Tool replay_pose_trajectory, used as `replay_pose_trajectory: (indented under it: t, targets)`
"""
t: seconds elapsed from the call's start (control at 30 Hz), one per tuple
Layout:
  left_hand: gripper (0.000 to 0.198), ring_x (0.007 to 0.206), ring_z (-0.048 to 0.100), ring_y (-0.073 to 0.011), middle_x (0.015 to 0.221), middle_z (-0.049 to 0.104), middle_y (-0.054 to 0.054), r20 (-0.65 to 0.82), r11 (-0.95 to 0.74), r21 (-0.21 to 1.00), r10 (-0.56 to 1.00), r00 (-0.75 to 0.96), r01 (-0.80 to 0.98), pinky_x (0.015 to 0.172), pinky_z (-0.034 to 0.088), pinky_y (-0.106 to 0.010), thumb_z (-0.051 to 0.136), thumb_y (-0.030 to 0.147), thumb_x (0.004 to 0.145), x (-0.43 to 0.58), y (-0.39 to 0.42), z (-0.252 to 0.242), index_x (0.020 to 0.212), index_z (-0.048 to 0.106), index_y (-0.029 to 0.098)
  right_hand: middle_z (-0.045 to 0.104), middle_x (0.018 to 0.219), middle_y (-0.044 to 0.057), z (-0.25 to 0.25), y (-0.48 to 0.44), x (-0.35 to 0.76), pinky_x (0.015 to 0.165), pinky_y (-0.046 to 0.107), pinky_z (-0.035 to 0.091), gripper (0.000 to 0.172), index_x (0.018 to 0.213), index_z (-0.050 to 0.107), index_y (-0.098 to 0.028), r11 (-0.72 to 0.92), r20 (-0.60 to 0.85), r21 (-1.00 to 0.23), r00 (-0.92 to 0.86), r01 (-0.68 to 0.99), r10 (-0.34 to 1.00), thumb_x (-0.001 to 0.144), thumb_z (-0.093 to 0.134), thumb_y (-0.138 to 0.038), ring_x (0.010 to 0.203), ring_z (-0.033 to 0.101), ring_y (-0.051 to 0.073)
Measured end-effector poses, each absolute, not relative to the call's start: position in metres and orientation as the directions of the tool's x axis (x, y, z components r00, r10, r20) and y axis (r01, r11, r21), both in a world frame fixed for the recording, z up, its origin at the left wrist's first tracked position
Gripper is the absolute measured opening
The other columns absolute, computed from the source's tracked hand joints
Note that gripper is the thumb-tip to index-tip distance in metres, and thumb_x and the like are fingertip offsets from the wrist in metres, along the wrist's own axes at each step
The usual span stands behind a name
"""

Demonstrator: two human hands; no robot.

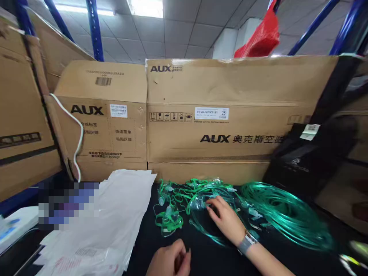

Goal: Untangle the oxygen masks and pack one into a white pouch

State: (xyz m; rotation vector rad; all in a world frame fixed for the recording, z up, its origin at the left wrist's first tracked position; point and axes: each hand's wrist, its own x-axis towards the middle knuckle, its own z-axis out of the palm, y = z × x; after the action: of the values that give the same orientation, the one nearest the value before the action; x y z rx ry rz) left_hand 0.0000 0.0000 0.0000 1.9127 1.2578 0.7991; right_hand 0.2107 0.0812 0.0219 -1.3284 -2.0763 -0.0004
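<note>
My right hand (pixel 225 218), with a grey watch at the wrist, reaches onto a tangle of clear masks with green straps (pixel 198 197); its fingers are spread and rest on one mask, gripping nothing. My left hand (pixel 171 261) sits low at the front edge on the black table (pixel 207 257), fingers curled into a loose fist; I cannot make out anything in it. One mask with green straps (pixel 169 222) lies apart, just ahead of my left hand. A big coil of green tubing (pixel 284 214) lies to the right of my right hand.
White plastic bags (pixel 109 222) are piled at the left of the table. Tall AUX cardboard boxes (pixel 212 115) wall off the back. A black bag (pixel 310 157) leans at the right. A white cable (pixel 77 134) hangs at the left.
</note>
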Motion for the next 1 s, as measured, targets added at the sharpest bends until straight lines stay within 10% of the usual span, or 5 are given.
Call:
replay_pose_trajectory:
  t: [0.43, 1.0]
  targets:
    - [0.041, 0.025, 0.027, -0.0075, 0.033, 0.029, 0.012, 0.01, -0.062, 0.969, 0.977, 0.211, 0.24, 0.032, 0.018, -0.021, 0.039, 0.06, 0.076, 0.003, -0.002, -0.002, 0.056, 0.035, 0.024, 0.047, 0.127, 0.012, 0.002, 0.082, 0.202, 0.099, 0.045, 0.035, 0.059, 0.129, 0.036, -0.02, 0.474, 0.508, -0.335, -0.268, 0.814, 0.819, 0.074, 0.055, -0.026, 0.122, 0.038, 0.027]
    - [0.046, 0.027, 0.027, -0.005, 0.035, 0.034, 0.012, -0.033, 0.003, 0.991, 0.976, 0.217, 0.135, 0.028, 0.02, -0.016, 0.044, 0.066, 0.069, 0.003, -0.003, 0.005, 0.057, 0.039, 0.022, 0.055, 0.087, 0.005, 0.014, 0.072, 0.194, 0.077, 0.033, 0.045, 0.012, 0.086, 0.051, -0.019, 0.534, 0.45, -0.4, -0.348, 0.745, 0.822, 0.075, 0.055, -0.016, 0.084, 0.055, 0.02]
